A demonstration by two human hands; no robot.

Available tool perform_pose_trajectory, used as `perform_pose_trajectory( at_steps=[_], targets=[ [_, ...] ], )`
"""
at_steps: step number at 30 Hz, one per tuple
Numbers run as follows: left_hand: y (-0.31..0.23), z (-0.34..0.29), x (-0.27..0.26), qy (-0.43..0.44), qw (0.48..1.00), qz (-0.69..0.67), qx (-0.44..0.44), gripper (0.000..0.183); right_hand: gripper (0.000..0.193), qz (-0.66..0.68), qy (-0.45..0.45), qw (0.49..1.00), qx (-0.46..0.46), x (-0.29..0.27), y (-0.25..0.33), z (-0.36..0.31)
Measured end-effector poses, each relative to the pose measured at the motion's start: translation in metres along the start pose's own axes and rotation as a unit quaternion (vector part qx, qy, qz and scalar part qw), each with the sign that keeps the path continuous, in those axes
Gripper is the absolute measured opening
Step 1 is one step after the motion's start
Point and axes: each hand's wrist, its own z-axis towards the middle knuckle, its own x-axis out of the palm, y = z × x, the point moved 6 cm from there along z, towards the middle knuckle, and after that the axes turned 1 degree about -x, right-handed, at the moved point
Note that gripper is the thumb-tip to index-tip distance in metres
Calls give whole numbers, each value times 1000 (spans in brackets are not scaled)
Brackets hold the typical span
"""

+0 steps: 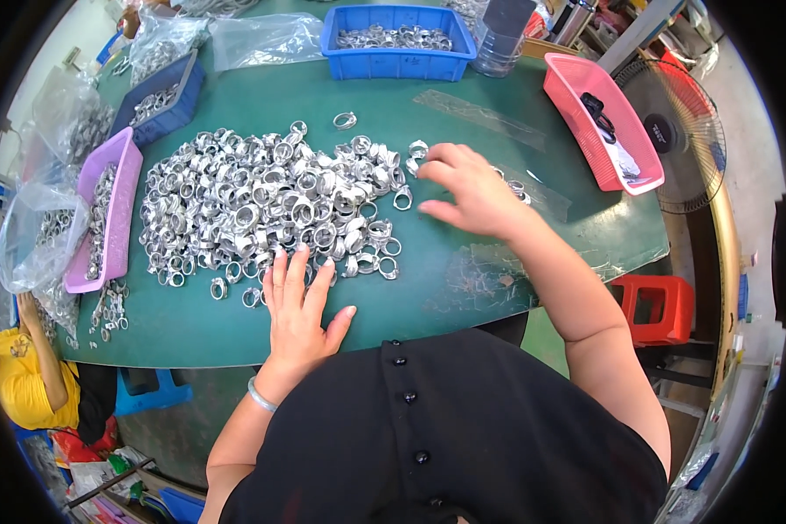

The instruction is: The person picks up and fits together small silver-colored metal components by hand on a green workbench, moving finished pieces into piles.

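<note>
A wide heap of silver metal rings (253,196) lies spread over the green tabletop. At the heap's near edge rests my left hand (301,306), its fingers apart and fingertips touching the nearest rings; a pale bangle circles that wrist. My right hand (470,190) is over the table just right of the heap, fingers spread and slightly bent, with nothing seen in them. Beside its fingertips are a couple of loose rings (417,150). A few more rings (517,187) show behind that hand, partly hidden by it. One single ring (344,120) lies apart beyond the heap.
A blue bin (399,65) of rings stands at the far edge, a darker blue bin (192,87) and purple basket (118,227) at left. A pink basket (576,113) sits right, near a fan (686,131). A co-worker in yellow (26,384) is at lower left.
</note>
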Motion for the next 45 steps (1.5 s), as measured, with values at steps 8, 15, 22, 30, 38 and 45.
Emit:
perform_pose_trajectory(
  at_steps=[8, 15, 22, 30, 38, 45],
  targets=[
    [2, 0, -2, -10, 1000, -11, -3, 60, 21, 34, -19, 998, 54, 24, 4, 13],
    [2, 0, -1, -9, 1000, -15, -5, 59, 19, 9, -27, 999, 32, 19, 3, 12],
    [3, 0, -2, -9, 1000, -18, -7, 56, 14, -73, 31, 996, 47, 11, -14, 5],
    [3, 0, -1, -8, 1000, -26, -11, 57, 19, -261, 215, 927, 161, -22, -52, -12],
    [2, 1, -2, -9, 1000, -19, -5, 57, 57, -65, -23, 997, 28, 17, -9, 34],
    [4, 0, -1, -11, 1000, -22, -8, 57, 23, -24, -3, 998, 51, 27, -14, 32]
  ],
)
